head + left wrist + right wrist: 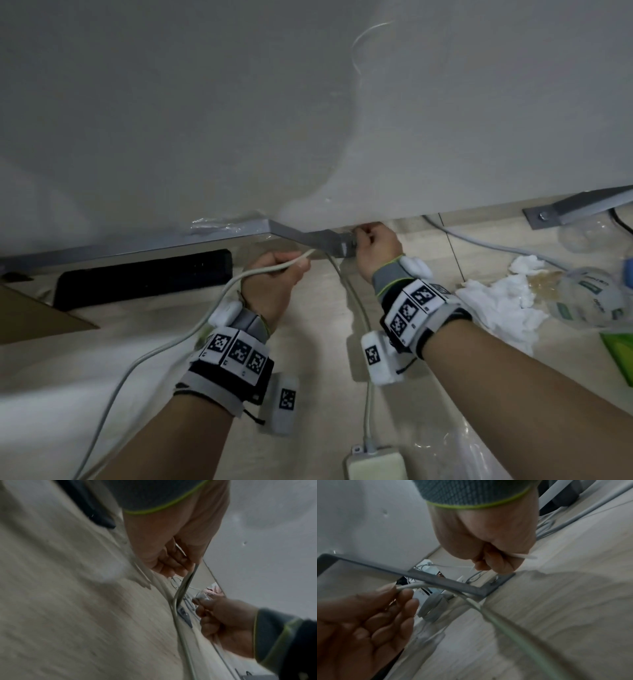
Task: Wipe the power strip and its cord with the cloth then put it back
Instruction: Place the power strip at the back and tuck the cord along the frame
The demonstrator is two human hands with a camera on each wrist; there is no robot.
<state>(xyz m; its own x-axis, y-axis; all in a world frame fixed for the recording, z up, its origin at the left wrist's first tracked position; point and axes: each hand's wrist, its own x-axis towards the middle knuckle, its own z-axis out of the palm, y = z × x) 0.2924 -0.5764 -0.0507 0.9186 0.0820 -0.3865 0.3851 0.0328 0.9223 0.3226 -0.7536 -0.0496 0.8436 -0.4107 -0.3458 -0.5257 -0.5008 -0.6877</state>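
looks like the put-back step: left hand grips the cord, right hand pinches a thin white strip by the desk bracket, next feed the cord past it.

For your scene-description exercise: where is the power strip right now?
In the head view the power strip lies on the floor at the bottom edge, between the two forearms, its cord running up toward the metal bracket.

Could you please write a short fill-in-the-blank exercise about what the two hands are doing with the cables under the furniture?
1. The thick grey cord is held by the person's ____ hand.
2. The right hand pinches a thin ____ cable.
3. The cord passes under a grey metal ____.
4. The power strip lies on the ____.

Missing words: left; white; bracket; floor
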